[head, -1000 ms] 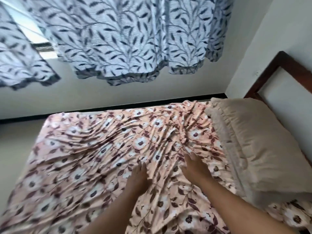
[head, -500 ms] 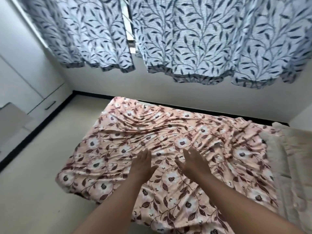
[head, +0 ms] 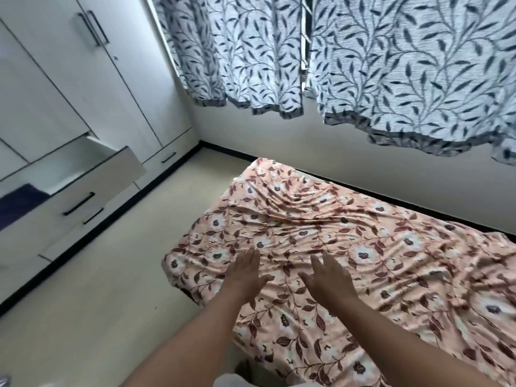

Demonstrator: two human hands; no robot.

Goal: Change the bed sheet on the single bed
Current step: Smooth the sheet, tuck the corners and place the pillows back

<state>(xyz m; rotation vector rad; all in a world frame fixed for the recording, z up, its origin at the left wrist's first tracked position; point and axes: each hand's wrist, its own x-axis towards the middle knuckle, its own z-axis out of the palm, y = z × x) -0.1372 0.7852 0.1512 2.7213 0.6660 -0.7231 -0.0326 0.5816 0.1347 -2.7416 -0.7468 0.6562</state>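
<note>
A peach bed sheet (head: 349, 247) with white flowers and maroon leaves covers the single bed, wrinkled in long folds across the middle. Both my hands lie flat on it near the foot end, fingers straight and spread. My left hand (head: 245, 275) is close to the sheet's near-left edge. My right hand (head: 329, 277) rests a short way to its right. Neither hand grips any cloth. The pillow is out of view.
A white wardrobe (head: 69, 93) fills the left wall, with one drawer (head: 92, 174) pulled open into the room. Pale floor (head: 97, 317) lies between wardrobe and bed. Blue leaf-print curtains (head: 363, 65) hang above the bed's far side.
My view and both hands have swept left along the sheet from the pillow end towards the foot of the bed. The pillow left the view and the wardrobe came in.
</note>
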